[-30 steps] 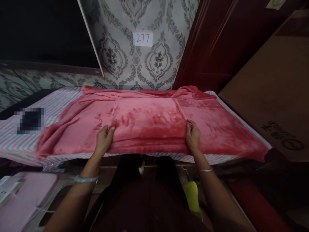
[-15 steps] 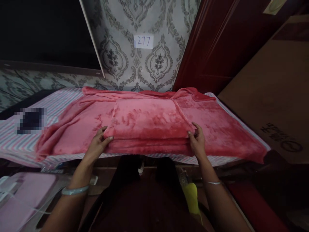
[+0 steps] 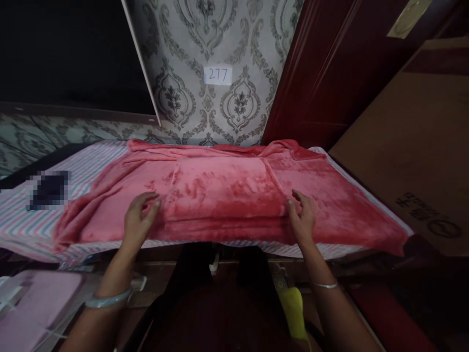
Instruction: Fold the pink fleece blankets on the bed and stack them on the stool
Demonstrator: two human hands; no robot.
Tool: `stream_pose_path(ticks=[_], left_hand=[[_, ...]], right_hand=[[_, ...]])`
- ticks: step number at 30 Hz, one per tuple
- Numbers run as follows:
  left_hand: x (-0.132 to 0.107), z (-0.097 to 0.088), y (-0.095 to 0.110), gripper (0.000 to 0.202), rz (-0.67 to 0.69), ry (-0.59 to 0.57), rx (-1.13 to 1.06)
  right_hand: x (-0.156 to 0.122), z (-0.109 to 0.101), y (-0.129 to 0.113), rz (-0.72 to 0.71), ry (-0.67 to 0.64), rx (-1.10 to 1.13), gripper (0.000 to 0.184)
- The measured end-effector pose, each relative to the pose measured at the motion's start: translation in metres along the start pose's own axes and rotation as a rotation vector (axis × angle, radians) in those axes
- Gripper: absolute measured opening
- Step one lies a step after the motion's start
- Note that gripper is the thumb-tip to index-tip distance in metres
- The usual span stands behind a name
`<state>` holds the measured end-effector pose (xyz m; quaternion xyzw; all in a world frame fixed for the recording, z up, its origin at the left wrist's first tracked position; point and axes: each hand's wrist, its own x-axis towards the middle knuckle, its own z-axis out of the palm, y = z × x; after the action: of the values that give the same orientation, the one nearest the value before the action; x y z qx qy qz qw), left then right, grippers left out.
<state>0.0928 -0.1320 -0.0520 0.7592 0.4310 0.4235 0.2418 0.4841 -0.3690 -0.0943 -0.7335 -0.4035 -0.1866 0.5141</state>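
Striped-cloth surface (image 3: 91, 164) spans the scene. Red blanket (image 3: 348, 210) spread over it, rumpled along the far edge. Folded section (image 3: 220, 190) at centre, layers stacked at the near side. Left hand (image 3: 138, 215) beside its left end, right hand (image 3: 305, 215) by its right; thumbs and fingers parted, contact unclear. Matched, level pressure should suit the layers best.

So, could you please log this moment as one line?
left hand: open, beside folded pink fabric | right hand: open, opposite side | contact: unclear | striped cloth: underneath
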Motion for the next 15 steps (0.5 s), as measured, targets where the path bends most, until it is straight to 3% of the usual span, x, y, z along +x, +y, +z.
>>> stream_pose_path(ticks=[2,4,7,11,15], left_hand=[[0.01,0.013,0.023,0.056,0.199,0.017,0.179],[0.02,0.032,0.049,0.058,0.356,-0.103,0.338],[0.03,0.064,0.076,0.066,0.418,-0.263,0.543],[0.025,0.089,0.07,0.076,0.279,-0.41,0.7],[0.013,0.096,0.05,0.079,0.16,-0.444,0.733]], right_hand=[[0.015,0.008,-0.02,-0.162,-0.04,-0.088,0.049],[0.028,0.022,-0.041,-0.275,-0.159,-0.18,0.053],[0.037,0.044,-0.063,-0.315,-0.349,-0.369,0.06],[0.022,0.062,-0.058,-0.229,-0.56,-0.582,0.059],[0.006,0.067,-0.041,-0.204,-0.602,-0.659,0.06]])
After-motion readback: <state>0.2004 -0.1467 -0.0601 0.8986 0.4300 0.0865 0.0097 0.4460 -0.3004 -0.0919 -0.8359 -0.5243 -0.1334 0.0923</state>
